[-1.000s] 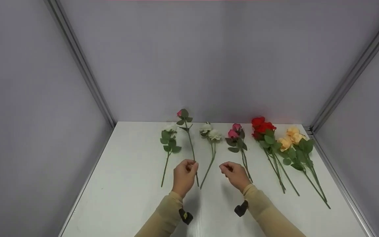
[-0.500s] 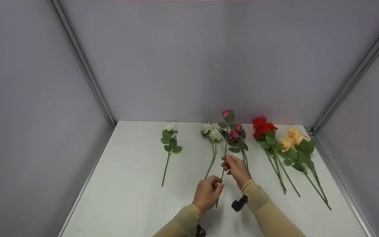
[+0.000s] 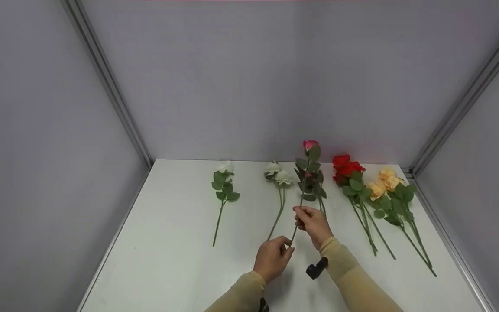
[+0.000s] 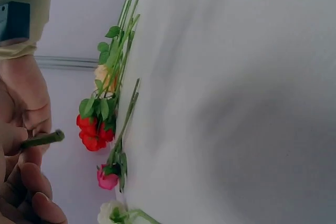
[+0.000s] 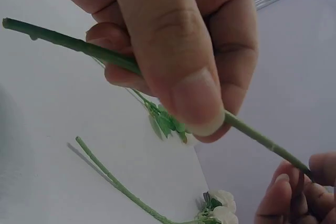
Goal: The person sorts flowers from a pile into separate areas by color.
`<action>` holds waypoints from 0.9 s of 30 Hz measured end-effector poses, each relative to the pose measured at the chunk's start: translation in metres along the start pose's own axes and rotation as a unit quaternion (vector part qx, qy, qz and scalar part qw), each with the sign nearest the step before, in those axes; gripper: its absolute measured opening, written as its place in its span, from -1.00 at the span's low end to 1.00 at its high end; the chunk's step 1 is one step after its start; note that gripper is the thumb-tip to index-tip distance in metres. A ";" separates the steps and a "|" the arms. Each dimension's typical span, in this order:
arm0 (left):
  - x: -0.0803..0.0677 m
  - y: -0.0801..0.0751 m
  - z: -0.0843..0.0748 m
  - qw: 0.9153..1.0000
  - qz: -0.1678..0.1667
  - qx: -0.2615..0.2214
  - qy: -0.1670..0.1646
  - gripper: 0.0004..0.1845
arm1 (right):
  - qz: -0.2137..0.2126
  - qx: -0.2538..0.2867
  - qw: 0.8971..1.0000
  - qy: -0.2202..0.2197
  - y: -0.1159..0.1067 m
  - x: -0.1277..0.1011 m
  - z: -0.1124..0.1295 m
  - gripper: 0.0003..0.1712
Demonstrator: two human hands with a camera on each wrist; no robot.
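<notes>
Head view: both hands (image 3: 312, 222) on rose stem (image 3: 298, 219)

Both hands hold one pink rose (image 3: 310, 145) upright by its stem: right hand (image 3: 313, 222) at twelve o'clock, left hand (image 3: 272, 258) at six.

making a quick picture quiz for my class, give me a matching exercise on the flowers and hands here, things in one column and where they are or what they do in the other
Things:
1. pink rose
2. single white flower
3. red roses
4. peach roses

Places or states:
a. lying farthest right on the table
b. held off the table, stem pinched by both the left hand and the right hand
c. lying alone, farthest left
d. lying just left of the peach blooms

Pairs: 1-b, 2-c, 3-d, 4-a
</notes>
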State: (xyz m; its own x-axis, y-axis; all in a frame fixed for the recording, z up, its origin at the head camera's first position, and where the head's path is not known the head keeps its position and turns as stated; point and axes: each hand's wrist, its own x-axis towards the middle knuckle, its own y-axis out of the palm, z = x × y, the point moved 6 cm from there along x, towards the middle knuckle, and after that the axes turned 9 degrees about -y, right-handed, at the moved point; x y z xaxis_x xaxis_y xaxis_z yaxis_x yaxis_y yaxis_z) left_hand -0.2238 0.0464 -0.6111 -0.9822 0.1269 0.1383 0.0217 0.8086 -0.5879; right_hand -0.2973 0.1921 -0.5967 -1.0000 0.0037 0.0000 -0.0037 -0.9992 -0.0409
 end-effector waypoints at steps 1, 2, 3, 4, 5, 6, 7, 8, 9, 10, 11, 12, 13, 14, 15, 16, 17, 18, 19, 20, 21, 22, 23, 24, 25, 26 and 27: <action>0.000 0.000 0.001 1.000 -0.003 0.003 -0.001 -0.90 | -0.005 0.004 1.000 -0.001 0.000 0.000 0.000 -0.72; 0.000 0.000 0.001 1.000 -0.005 0.004 -0.003 -0.89 | -0.012 0.006 1.000 -0.003 -0.001 0.000 0.000 -0.73; 0.001 -0.001 0.001 1.000 -0.007 0.006 -0.003 -0.89 | -0.020 0.008 1.000 -0.005 -0.002 0.000 0.001 -0.73; 0.001 -0.001 0.001 1.000 -0.007 0.005 -0.004 -0.88 | -0.028 0.011 1.000 -0.007 -0.003 0.000 0.000 -0.73; 0.002 -0.001 0.001 1.000 -0.007 0.004 -0.004 -0.87 | -0.036 0.013 0.999 -0.009 -0.004 -0.001 0.000 -0.74; 0.002 0.000 0.001 1.000 -0.006 0.002 -0.004 -0.87 | -0.041 0.012 0.999 -0.013 -0.006 0.000 0.000 -0.74; 0.002 0.000 0.001 1.000 -0.005 0.002 -0.005 -0.88 | -0.045 0.009 0.999 -0.017 -0.007 0.000 0.000 -0.75; 0.002 0.000 0.001 1.000 -0.003 0.001 -0.005 -0.88 | -0.048 0.003 0.999 -0.019 -0.008 0.000 0.000 -0.75; 0.003 0.000 0.001 1.000 0.000 0.002 -0.007 -0.89 | -0.049 -0.003 0.999 -0.021 -0.010 0.000 0.000 -0.76; 0.002 0.000 0.001 1.000 0.003 0.002 -0.009 -0.89 | -0.049 -0.014 0.998 -0.024 -0.012 0.000 0.000 -0.76; 0.002 0.000 0.002 1.000 0.007 0.004 -0.010 -0.90 | -0.050 -0.025 0.998 -0.026 -0.013 0.000 0.000 -0.76; 0.002 0.000 0.002 1.000 0.010 0.007 -0.009 -0.90 | -0.050 -0.035 0.998 -0.029 -0.016 0.000 0.000 -0.77; 0.002 -0.001 0.003 1.000 0.013 0.010 -0.008 -0.90 | -0.051 -0.045 0.997 -0.030 -0.018 0.000 0.000 -0.76; 0.002 -0.001 0.004 1.000 0.016 0.013 -0.006 -0.90 | -0.051 -0.055 0.997 -0.033 -0.021 0.001 0.000 -0.76; 0.002 -0.001 0.005 1.000 0.019 0.015 -0.005 -0.90 | -0.052 -0.064 0.996 -0.034 -0.024 0.001 -0.001 -0.75; 0.002 -0.002 0.007 1.000 0.021 0.016 -0.002 -0.90 | -0.053 -0.073 0.995 -0.035 -0.027 0.002 -0.001 -0.74; 0.002 -0.004 0.009 1.000 0.022 0.018 0.001 -0.89 | -0.053 -0.078 0.995 -0.036 -0.031 0.003 -0.002 -0.74; 0.002 -0.005 0.012 1.000 0.022 0.019 0.003 -0.90 | -0.054 -0.084 0.994 -0.035 -0.034 0.003 -0.003 -0.74; 0.002 -0.008 0.015 1.000 0.022 0.018 0.002 -0.90 | -0.055 -0.092 0.994 -0.034 -0.037 0.004 -0.004 -0.73; 0.002 -0.010 0.019 1.000 0.022 0.016 0.000 -0.91 | -0.056 -0.101 0.993 -0.032 -0.041 0.005 -0.006 -0.72; 0.002 -0.013 0.022 1.000 0.021 0.016 -0.001 -0.91 | -0.057 -0.110 0.992 -0.030 -0.044 0.005 -0.007 -0.72; 0.003 -0.017 0.026 1.000 0.019 0.016 -0.003 -0.91 | -0.060 -0.117 0.991 -0.027 -0.048 0.006 -0.009 -0.71; 0.003 -0.020 0.030 1.000 0.015 0.017 -0.004 -0.91 | -0.061 -0.126 0.990 -0.024 -0.051 0.007 -0.011 -0.70; 0.004 -0.024 0.034 1.000 0.011 0.018 -0.006 -0.92 | -0.064 -0.133 0.989 -0.020 -0.055 0.007 -0.013 -0.69; 0.004 -0.028 0.038 1.000 0.008 0.018 -0.008 -0.91 | -0.065 -0.142 0.988 -0.018 -0.059 0.008 -0.015 -0.67; 0.005 -0.032 0.042 1.000 0.003 0.020 -0.010 -0.91 | -0.068 -0.148 0.987 -0.016 -0.063 0.008 -0.017 -0.67; 0.005 -0.036 0.047 1.000 -0.002 0.023 -0.010 -0.91 | -0.069 -0.154 0.986 -0.013 -0.067 0.009 -0.019 -0.66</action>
State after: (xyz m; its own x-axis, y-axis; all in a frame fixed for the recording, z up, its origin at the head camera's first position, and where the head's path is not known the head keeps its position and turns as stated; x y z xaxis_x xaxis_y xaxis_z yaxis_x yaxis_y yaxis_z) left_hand -0.2386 -0.0088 -0.6263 -0.9858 0.1124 0.1247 0.0103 0.7819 -0.6233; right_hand -0.3057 0.2595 -0.6128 -0.9896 0.1338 0.0530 -0.1439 -0.9292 -0.3403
